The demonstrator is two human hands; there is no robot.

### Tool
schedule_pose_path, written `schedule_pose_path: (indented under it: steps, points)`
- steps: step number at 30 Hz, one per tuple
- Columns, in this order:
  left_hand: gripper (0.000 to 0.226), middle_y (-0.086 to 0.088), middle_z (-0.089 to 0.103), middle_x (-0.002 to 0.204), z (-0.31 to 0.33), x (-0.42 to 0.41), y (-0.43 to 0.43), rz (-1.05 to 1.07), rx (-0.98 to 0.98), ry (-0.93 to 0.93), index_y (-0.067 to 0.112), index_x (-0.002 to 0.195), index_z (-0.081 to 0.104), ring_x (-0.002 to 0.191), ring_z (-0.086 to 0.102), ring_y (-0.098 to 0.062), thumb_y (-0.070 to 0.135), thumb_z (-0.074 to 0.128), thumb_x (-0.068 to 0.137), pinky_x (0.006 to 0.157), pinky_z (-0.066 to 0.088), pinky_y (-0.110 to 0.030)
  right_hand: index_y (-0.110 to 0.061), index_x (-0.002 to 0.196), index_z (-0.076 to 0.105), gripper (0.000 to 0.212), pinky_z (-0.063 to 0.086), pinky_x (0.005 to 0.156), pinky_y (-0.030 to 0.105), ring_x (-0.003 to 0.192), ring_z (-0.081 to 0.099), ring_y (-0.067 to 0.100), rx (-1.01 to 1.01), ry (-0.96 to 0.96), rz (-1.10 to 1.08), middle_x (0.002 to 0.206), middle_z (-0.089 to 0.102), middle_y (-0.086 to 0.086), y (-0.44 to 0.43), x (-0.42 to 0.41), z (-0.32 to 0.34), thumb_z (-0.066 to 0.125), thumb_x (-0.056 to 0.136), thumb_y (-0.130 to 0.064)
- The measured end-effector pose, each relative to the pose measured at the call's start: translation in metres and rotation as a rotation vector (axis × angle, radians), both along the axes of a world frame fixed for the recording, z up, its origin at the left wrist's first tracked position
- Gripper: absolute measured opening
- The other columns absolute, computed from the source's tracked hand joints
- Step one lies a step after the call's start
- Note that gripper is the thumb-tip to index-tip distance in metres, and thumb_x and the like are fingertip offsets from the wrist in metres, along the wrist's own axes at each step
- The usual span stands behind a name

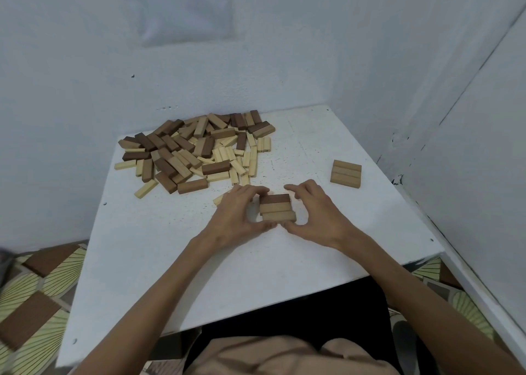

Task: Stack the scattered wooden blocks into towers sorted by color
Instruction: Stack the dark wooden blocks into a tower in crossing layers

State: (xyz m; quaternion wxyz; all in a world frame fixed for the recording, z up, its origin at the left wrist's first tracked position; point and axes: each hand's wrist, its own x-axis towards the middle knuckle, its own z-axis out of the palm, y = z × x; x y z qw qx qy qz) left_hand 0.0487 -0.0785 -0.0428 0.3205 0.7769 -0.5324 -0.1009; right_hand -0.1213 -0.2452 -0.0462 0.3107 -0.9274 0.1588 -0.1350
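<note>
both forearms reach in over the white table [159, 232], wrists low, and the two hands cup a row of three blocks [277, 208] at mid-table, just in front of the person. the left hand [242, 212] curves round the row's left end: its fingertips [262, 190] sit against the far corner of the dark brown block [274, 198] and its thumb hooks in at the near edge. the right hand [316, 212] mirrors it, fingers arched over the right end. a gap shows between palm and wood there, and i cannot tell whether those fingers touch. the two thumb tips nearly meet in front of the row.

count it up: two hands. three blocks between them lying flat side by side, one dark brown at the far side and two tan blocks [279, 216] nearer. off to the right, well apart, a second row [345, 174], three tan blocks, flat and flush. at the far left, the scattered pile [193, 149] in dark, tan and pale wood, too many overlapping to count. one pale block [218, 199] pokes out beside the left hand.
</note>
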Motion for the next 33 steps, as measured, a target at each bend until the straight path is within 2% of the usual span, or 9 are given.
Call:
schedule_pose_path:
  steps: [3,6,8,10,13,17,21,28,33]
  points:
    - [0.077,0.012,0.057,0.125,0.006,0.007,-0.002,-0.085,0.098,-0.058,0.025,0.141,0.056,0.109,0.046,-0.009,0.06,0.082,0.077,0.094,0.039,-0.031,-0.024,0.147,0.05,0.068,0.039,0.09,0.015,0.101,0.045,-0.004,0.001,0.069,0.05,0.114,0.044,-0.011,-0.007,0.002,0.008,0.078,0.086,-0.037]
    - [0.081,0.011,0.057,0.121,0.008,0.011,0.003,-0.092,0.132,-0.109,0.026,0.147,0.051,0.108,0.046,-0.01,0.068,0.064,0.079,0.096,0.041,-0.035,-0.025,0.147,0.048,0.067,0.036,0.078,0.005,0.1,0.044,-0.019,0.003,0.054,0.037,0.117,0.043,-0.013,-0.013,0.003,0.01,0.078,0.087,-0.031]
    - [0.078,0.014,0.058,0.116,0.008,0.014,0.008,-0.093,0.147,-0.072,0.025,0.15,0.046,0.106,0.046,-0.01,0.056,0.059,0.081,0.099,0.042,-0.039,-0.023,0.145,0.049,0.063,0.038,0.077,0.008,0.097,0.048,-0.009,-0.027,0.03,0.006,0.12,0.043,-0.013,-0.015,0.004,0.008,0.077,0.089,-0.025]
    - [0.076,0.019,0.057,0.112,0.006,0.015,0.011,-0.113,0.158,-0.033,0.024,0.152,0.042,0.103,0.046,-0.008,0.044,0.06,0.081,0.097,0.041,-0.035,-0.023,0.142,0.051,0.058,0.043,0.081,0.016,0.097,0.049,0.0,-0.031,0.001,-0.023,0.122,0.047,-0.011,-0.016,0.004,0.004,0.075,0.089,-0.018]
    - [0.076,0.018,0.053,0.111,0.002,0.013,0.013,-0.11,0.126,0.018,0.024,0.151,0.04,0.107,0.045,-0.006,0.04,0.066,0.081,0.093,0.039,-0.027,-0.025,0.143,0.048,0.059,0.043,0.095,0.022,0.115,0.047,0.003,0.025,-0.014,0.001,0.129,0.051,-0.012,-0.013,0.0,0.002,0.069,0.087,-0.017]
    - [0.086,0.016,0.048,0.13,-0.001,0.017,0.01,-0.102,0.064,0.038,0.027,0.152,0.037,0.122,0.041,-0.01,0.044,0.079,0.08,0.102,0.039,-0.033,-0.03,0.147,0.043,0.072,0.031,0.112,0.022,0.136,0.037,0.001,0.101,0.004,0.052,0.139,0.047,-0.019,-0.008,-0.006,0.004,0.079,0.084,-0.034]
    - [0.094,0.037,0.039,0.14,0.003,0.021,0.005,-0.128,0.082,0.102,0.035,0.157,0.034,0.133,0.037,-0.004,0.043,0.086,0.08,0.112,0.038,-0.033,-0.038,0.145,0.044,0.081,0.033,0.114,0.029,0.134,0.036,-0.004,0.12,0.006,0.021,0.137,0.049,-0.024,-0.006,-0.003,-0.001,0.086,0.077,-0.051]
    - [0.091,0.038,0.049,0.131,0.005,0.026,-0.003,-0.118,0.093,0.103,0.037,0.153,0.043,0.129,0.043,-0.003,0.047,0.09,0.075,0.117,0.033,-0.041,-0.044,0.14,0.049,0.078,0.039,0.115,0.04,0.135,0.041,0.0,0.161,-0.03,-0.016,0.136,0.052,-0.022,-0.008,0.001,-0.008,0.086,0.072,-0.057]
    - [0.081,0.041,0.043,0.118,0.008,0.016,-0.002,-0.082,0.005,0.047,0.026,0.145,0.055,0.117,0.035,0.024,0.033,0.093,0.073,0.106,0.029,-0.03,-0.041,0.135,0.055,0.068,0.038,0.113,0.041,0.13,0.041,-0.001,0.125,-0.037,-0.003,0.13,0.055,-0.019,-0.009,0.004,-0.01,0.086,0.076,-0.051]
